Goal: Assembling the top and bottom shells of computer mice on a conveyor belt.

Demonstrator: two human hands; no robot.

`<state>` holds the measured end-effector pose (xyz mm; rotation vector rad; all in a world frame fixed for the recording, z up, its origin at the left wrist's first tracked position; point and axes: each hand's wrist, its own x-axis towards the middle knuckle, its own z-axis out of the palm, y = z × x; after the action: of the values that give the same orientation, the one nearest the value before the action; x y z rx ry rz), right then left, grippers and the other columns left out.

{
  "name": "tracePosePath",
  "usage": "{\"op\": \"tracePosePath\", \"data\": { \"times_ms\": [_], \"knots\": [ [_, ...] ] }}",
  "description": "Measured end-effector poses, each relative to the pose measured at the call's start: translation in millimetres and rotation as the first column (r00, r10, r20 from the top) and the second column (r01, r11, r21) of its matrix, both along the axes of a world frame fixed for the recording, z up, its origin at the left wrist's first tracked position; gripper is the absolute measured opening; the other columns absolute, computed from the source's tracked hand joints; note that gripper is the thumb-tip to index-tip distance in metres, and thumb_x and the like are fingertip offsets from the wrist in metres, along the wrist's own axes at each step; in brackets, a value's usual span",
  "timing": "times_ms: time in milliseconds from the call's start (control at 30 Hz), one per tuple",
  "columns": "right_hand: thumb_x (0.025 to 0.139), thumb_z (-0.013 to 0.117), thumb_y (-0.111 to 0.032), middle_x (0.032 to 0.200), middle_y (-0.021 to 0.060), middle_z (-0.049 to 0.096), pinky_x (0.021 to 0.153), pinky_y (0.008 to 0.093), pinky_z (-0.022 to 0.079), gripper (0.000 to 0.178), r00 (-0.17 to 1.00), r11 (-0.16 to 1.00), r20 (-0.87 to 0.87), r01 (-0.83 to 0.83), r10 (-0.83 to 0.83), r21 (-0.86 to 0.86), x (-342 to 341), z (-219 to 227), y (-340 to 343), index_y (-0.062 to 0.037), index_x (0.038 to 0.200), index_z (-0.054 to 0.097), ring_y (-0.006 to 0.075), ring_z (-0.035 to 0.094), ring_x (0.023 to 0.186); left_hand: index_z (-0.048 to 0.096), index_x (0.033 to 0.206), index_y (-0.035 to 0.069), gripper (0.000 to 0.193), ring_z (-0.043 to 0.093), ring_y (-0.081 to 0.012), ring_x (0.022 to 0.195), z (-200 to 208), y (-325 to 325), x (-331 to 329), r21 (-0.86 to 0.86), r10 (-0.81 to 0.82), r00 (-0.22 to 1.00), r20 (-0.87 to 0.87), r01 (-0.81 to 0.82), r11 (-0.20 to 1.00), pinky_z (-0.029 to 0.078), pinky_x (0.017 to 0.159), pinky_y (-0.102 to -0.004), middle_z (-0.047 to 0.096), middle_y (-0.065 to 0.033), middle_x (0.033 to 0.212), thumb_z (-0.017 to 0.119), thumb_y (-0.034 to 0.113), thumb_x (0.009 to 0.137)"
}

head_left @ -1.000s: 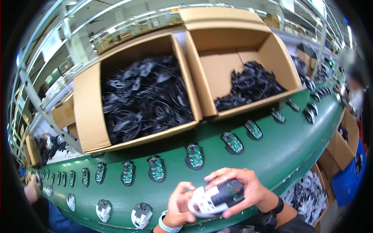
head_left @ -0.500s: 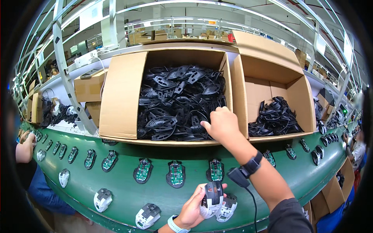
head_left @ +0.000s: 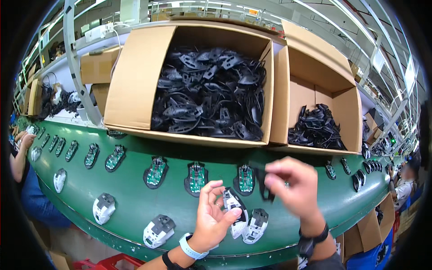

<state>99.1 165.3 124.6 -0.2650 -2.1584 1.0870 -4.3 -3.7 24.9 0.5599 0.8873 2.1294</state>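
Note:
My left hand [head_left: 212,218] holds a white and black computer mouse shell [head_left: 235,211] upright above the green conveyor belt [head_left: 135,198]. My right hand [head_left: 292,186], blurred by motion, pinches a thin black plastic part [head_left: 265,184] just right of that shell. A second white mouse shell [head_left: 256,224] lies on the belt under both hands. Behind stands a large cardboard box [head_left: 135,85] filled with several black plastic parts [head_left: 207,94].
A second cardboard box [head_left: 335,85] at right holds fewer black parts [head_left: 317,130]. A row of mouse bases with green circuit boards [head_left: 155,172] runs along the belt, and white shells [head_left: 158,230] lie nearer me. Another person's arm [head_left: 20,153] is at left, a further person [head_left: 405,180] at right.
My right hand has come back from the big box with a black part, now beside the shell. My left hand has lifted the shell slightly.

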Motion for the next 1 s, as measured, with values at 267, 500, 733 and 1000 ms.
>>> {"op": "tracePosePath", "data": {
  "times_ms": [267, 500, 733, 1000],
  "knots": [
    [0.077, 0.078, 0.009, 0.089, 0.0115, 0.067, 0.064, 0.0292, 0.053, 0.028, 0.977, 0.976, -0.136, 0.181, -0.165, 0.117, 45.1, -42.5, -39.6, -0.0007, 0.103, 0.074, 0.0203, 0.064, 0.072, 0.038, 0.142, 0.006, 0.065, 0.062, -0.0189, 0.104, -3.3, 4.8, 5.8, -0.070, -0.143, 0.987, -0.080, 0.137, 0.988, 0.053, 0.092, -0.0320, 0.046, -0.0111, 0.127, 0.076, 0.006, 0.088],
    [0.076, 0.085, 0.003, 0.098, 0.0177, 0.070, 0.077, 0.0433, 0.064, 0.032, 0.901, 0.970, -0.420, 0.187, -0.107, 0.154, 52.5, -70.5, -49.0, -0.0033, 0.094, 0.060, 0.0344, 0.074, 0.089, 0.038, 0.137, 0.007, 0.066, 0.053, -0.0130, 0.109, -2.5, 7.5, 8.9, -0.055, -0.106, 0.985, -0.135, 0.099, 0.994, 0.047, 0.097, -0.0303, 0.050, -0.0086, 0.123, 0.079, 0.001, 0.086],
    [0.076, 0.082, 0.007, 0.100, 0.0179, 0.072, 0.079, 0.0419, 0.063, 0.031, 0.932, 0.959, -0.352, 0.168, -0.080, 0.226, 41.6, -92.3, -54.8, -0.0031, 0.095, 0.060, 0.0357, 0.074, 0.091, 0.034, 0.136, 0.008, 0.059, 0.053, -0.0110, 0.109, -8.2, 2.9, 11.2, -0.111, -0.207, 0.978, 0.014, 0.208, 0.972, 0.048, 0.096, -0.0287, 0.051, -0.0061, 0.120, 0.075, 0.010, 0.094],
    [0.073, 0.079, 0.003, 0.097, 0.0171, 0.074, 0.081, 0.0444, 0.062, 0.033, 0.987, 0.887, -0.031, -0.126, 0.155, 0.444, 45.8, -63.6, -32.5, -0.0022, 0.102, 0.065, 0.0380, 0.073, 0.096, 0.036, 0.131, 0.009, 0.049, 0.052, -0.0081, 0.104, -4.5, 0.9, 1.7, -0.203, -0.258, 0.941, 0.220, 0.303, 0.931, 0.046, 0.091, -0.0258, 0.051, -0.0032, 0.110, 0.071, 0.016, 0.098]
  ]
}}
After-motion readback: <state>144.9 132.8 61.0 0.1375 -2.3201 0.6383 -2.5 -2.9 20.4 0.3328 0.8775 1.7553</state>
